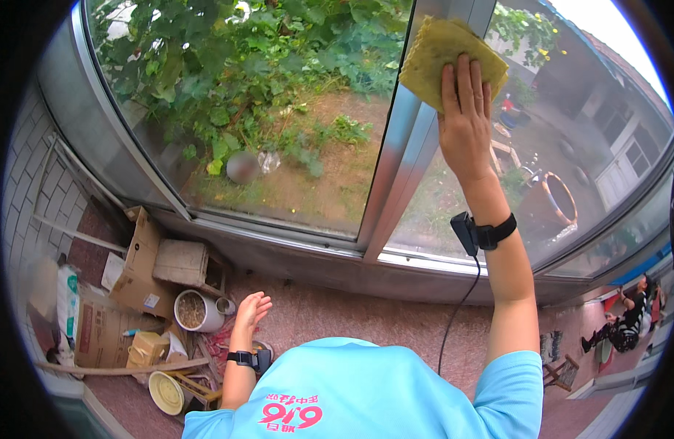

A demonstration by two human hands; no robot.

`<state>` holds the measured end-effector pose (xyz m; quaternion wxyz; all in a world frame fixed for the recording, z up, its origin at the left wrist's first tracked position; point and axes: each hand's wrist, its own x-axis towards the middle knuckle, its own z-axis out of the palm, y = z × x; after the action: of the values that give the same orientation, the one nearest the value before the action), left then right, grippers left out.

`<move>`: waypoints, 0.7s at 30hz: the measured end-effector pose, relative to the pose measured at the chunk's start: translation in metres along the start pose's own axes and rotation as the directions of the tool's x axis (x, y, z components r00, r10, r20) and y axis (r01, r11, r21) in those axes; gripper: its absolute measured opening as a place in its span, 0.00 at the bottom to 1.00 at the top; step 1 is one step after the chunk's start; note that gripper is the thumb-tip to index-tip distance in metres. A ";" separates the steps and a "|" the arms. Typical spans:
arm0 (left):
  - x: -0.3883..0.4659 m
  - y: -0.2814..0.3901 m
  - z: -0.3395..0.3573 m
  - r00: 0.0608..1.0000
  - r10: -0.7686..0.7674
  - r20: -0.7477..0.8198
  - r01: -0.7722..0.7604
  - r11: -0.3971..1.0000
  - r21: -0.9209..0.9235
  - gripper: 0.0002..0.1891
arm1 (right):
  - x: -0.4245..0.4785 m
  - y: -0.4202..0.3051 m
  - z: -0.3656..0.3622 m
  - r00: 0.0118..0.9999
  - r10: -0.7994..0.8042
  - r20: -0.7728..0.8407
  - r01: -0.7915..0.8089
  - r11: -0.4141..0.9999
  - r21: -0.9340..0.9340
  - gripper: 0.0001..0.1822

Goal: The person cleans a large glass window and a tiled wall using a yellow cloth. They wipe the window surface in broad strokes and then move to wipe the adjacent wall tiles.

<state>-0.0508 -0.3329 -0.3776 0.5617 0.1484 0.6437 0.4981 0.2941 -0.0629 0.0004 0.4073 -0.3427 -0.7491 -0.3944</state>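
My right hand (466,104) is raised high and lies flat on a folded yellow cleaning cloth (452,46). It presses the cloth against the aluminium window frame (407,159) and the edge of the right glass pane (425,197). The cloth has a wavy edge on its left side. Low on the left, my left hand (252,310) hangs with nothing in it, fingers extended. It is nearest to a white pot (206,324) with dry brown contents and a small cup (225,306). Each wrist wears a black strap; a cable runs down from the right one.
On the left lie cardboard boxes (142,269), a wooden box (180,260), a cream basin (166,392) and a long wooden strip (123,370). At the far right a person (628,318) sits near a folding stool (562,372). The left pane (337,192) shows plants outside.
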 end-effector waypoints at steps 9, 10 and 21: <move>-0.036 -0.032 0.024 0.990 -0.068 -0.123 0.068 0.998 -0.010 0.18 | -0.189 -0.044 0.046 0.882 -0.256 0.394 0.190 0.961 0.198 0.27; -0.040 -0.032 0.025 0.988 -0.074 -0.135 0.073 0.997 -0.012 0.18 | -0.214 -0.050 0.052 0.862 -0.270 0.429 0.176 0.953 0.245 0.27; -0.082 -0.035 0.005 0.963 -0.129 -0.238 0.132 0.991 0.000 0.17 | -0.398 -0.123 0.106 0.551 -0.358 0.754 0.165 0.932 0.322 0.26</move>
<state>-0.0071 -0.4080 -0.3580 0.5111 0.0494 0.7185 0.4692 0.3277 -0.1032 -0.4264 -0.0030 -0.3209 -0.9315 -0.1713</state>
